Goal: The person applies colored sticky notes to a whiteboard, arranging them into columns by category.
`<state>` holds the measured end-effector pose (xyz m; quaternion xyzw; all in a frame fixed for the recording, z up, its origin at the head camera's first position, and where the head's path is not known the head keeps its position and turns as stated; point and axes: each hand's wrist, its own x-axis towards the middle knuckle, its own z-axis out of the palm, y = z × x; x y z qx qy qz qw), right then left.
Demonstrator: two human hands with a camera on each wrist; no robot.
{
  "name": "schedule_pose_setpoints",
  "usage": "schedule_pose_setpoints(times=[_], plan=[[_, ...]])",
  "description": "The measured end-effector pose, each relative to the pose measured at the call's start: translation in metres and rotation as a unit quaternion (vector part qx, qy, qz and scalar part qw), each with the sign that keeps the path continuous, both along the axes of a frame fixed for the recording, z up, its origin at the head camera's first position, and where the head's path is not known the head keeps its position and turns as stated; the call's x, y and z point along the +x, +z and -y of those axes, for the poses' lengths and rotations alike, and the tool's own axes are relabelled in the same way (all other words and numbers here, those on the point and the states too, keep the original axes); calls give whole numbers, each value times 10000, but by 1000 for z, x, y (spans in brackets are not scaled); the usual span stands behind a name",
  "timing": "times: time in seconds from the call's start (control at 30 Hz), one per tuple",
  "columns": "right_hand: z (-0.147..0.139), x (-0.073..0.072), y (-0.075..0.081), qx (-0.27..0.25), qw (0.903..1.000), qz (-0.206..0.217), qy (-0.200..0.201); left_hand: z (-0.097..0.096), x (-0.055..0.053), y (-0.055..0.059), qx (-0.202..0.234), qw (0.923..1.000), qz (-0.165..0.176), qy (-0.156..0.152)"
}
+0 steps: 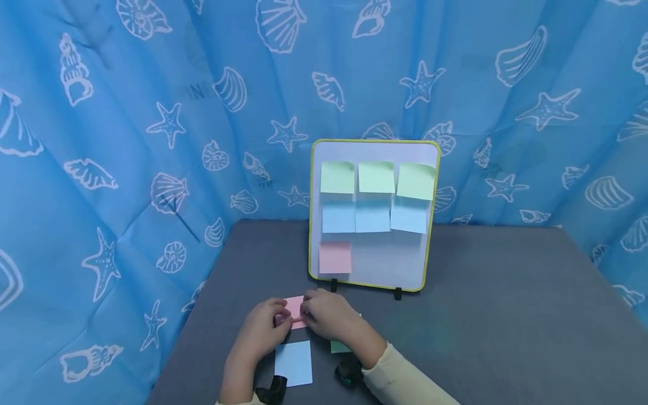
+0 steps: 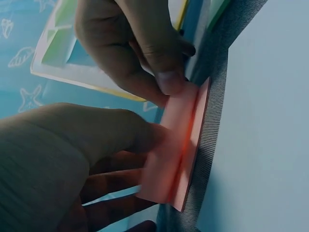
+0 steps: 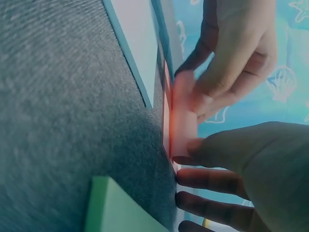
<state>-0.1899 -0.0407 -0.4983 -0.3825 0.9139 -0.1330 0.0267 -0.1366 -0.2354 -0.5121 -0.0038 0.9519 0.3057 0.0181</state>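
Note:
A pink sticky note pad lies on the grey table in front of the whiteboard. Its top sheet bends up along the near edge, away from the pad beneath. My left hand pinches one corner of that sheet between thumb and fingers. At the other corner my right hand pinches the same sheet. In the right wrist view the raised pink sheet spans the gap between both hands. Nearer to me are a blue sticky note pad and a green sticky note pad, the green one partly under my right wrist.
A yellow-rimmed whiteboard stands on black feet behind the hands. It bears a row of three green notes, a row of three blue notes and one pink note at lower left. A blue shell-patterned curtain hangs behind the table.

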Motion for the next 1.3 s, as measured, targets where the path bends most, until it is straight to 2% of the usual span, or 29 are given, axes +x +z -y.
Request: schedule_pose_setpoints(times=[0.23,0.43,0.53,0.9,1.0,1.17,1.23,1.3], plan=[[4,1,-3,-37,9997,-212,64,1,1,-3,-288,9991,-302,42],[4,2,-1,-452,9979,-356,310,1,3,-2,-188,9983,-543,-18],[6,3,-2,-557,9970,-362,387,0,5,0,-158,9983,-561,24],[11,-6,1,-489,9980,-333,231,4,4,6,153,9988,-443,142],[11,-7,2,-483,9978,-418,177,4,7,10,101,9981,-550,266],[8,-6,1,-557,9974,-450,120,-2,18,14,-276,9923,-1047,593],[7,-6,0,-566,9974,-438,97,-5,23,13,-424,9894,-1240,629],[6,-6,-1,-550,9975,-432,67,-8,27,13,-498,9884,-1291,621]])
